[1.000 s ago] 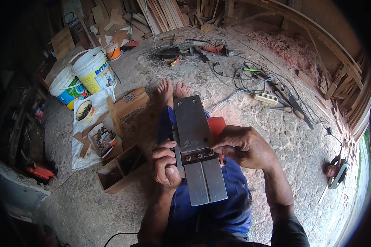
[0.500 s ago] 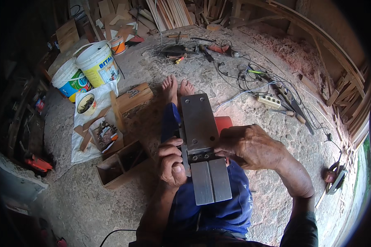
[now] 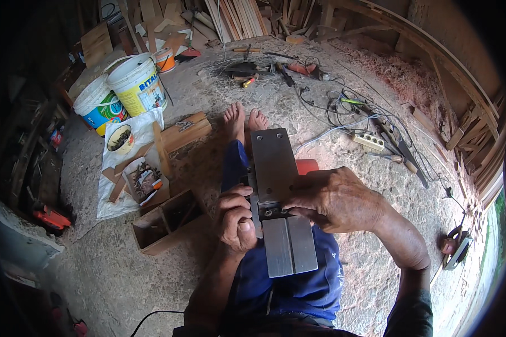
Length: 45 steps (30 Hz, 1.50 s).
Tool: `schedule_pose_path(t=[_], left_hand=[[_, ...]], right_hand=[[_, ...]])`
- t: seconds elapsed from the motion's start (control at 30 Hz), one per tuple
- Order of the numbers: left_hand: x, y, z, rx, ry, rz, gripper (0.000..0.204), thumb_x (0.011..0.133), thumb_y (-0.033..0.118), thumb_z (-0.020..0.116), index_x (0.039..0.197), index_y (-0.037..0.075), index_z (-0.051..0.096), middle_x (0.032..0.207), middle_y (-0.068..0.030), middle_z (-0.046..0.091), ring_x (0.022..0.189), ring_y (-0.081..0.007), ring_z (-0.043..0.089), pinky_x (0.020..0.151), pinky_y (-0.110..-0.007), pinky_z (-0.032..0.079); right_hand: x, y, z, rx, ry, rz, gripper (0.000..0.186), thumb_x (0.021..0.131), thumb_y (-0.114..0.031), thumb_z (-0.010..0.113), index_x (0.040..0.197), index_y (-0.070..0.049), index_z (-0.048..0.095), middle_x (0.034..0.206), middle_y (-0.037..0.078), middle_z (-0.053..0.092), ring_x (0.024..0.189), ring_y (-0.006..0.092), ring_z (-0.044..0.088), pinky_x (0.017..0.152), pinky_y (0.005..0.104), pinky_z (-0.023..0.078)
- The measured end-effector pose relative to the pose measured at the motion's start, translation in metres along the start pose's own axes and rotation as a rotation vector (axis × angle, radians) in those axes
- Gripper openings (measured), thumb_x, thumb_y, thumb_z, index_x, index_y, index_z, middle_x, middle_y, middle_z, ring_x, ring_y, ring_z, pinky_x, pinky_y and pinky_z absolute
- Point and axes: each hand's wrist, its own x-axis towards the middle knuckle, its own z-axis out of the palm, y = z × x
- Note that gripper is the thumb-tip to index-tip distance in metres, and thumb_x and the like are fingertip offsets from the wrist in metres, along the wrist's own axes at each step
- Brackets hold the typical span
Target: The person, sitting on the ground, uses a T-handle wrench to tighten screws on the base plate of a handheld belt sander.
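Observation:
An electric hand planer (image 3: 274, 163) rests upside down over my lap, its flat metal sole facing up and its front plate (image 3: 290, 247) toward me. Part of its red body (image 3: 307, 166) shows at the right. My left hand (image 3: 236, 219) is closed round the left side of the planer. My right hand (image 3: 340, 200) has its fingers drawn together at the cutter slot between the two plates. A bolt head (image 3: 268, 213) shows in the slot beside the fingertips. Whatever those fingers pinch, if anything, is hidden.
At the left stand a wooden box (image 3: 148, 238), a tray of small hardware (image 3: 143, 178) and two paint buckets (image 3: 133, 84). On the right lie a power strip (image 3: 368, 140), tangled cords, a handsaw (image 3: 406, 150) and another power tool (image 3: 456, 247). Wood pieces line the back.
My right hand's fingers have moved left, from the planer's right edge in over the cutter slot, covering more of it. My left hand keeps its hold.

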Motion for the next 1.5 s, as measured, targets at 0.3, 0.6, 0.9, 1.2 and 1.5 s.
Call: schedule_pose_path(t=[0.3,0.6,0.9,1.2,1.5], left_hand=[[-0.002,-0.003,-0.003,0.008,-0.005,0.002,0.035,0.104,0.028,0.046,0.086,0.000,0.052,0.089,-0.0159,0.055,0.095,-0.0339,0.064,0.084,-0.050,0.057],[-0.002,-0.001,-0.003,0.058,-0.028,-0.026,0.035,0.104,0.028,0.048,0.086,-0.002,0.054,0.092,-0.0172,0.057,0.093,-0.0352,0.065,0.080,-0.044,0.055],[0.025,-0.006,0.002,0.108,-0.026,-0.182,0.035,0.104,0.021,0.040,0.081,-0.003,0.053,0.091,-0.0186,0.060,0.089,-0.0309,0.067,0.081,-0.042,0.053],[0.042,-0.024,0.015,0.105,-0.017,-0.566,0.039,0.105,0.031,0.046,0.094,-0.001,0.064,0.088,-0.0087,0.067,0.080,-0.0159,0.062,0.074,-0.031,0.048],[0.053,-0.036,0.023,0.145,-0.114,-0.684,0.053,0.106,0.043,0.041,0.091,-0.003,0.063,0.082,-0.0104,0.064,0.078,-0.0188,0.062,0.075,-0.033,0.048]], right_hand=[[0.020,-0.012,-0.004,-0.132,-0.026,-0.043,0.021,0.086,-0.021,0.075,0.107,-0.016,0.074,0.091,0.005,0.073,0.079,0.0250,0.072,0.064,0.0369,0.056],[0.039,-0.008,0.014,-0.006,-0.042,-0.109,0.023,0.079,-0.010,0.072,0.102,-0.008,0.068,0.079,0.015,0.071,0.079,0.0314,0.073,0.066,0.0432,0.056],[0.028,0.019,0.032,0.444,0.451,0.084,0.026,0.098,-0.023,0.064,0.105,0.001,0.070,0.089,0.017,0.068,0.078,0.0251,0.071,0.067,0.0383,0.056],[0.031,0.049,0.110,0.934,0.998,0.518,0.035,0.103,-0.028,0.061,0.085,0.002,0.063,0.080,0.004,0.057,0.074,0.0110,0.053,0.066,0.0292,0.045],[0.030,0.059,0.107,0.994,0.944,0.606,0.041,0.103,-0.036,0.059,0.084,0.001,0.063,0.073,0.003,0.059,0.071,0.0099,0.051,0.066,0.0290,0.044]])
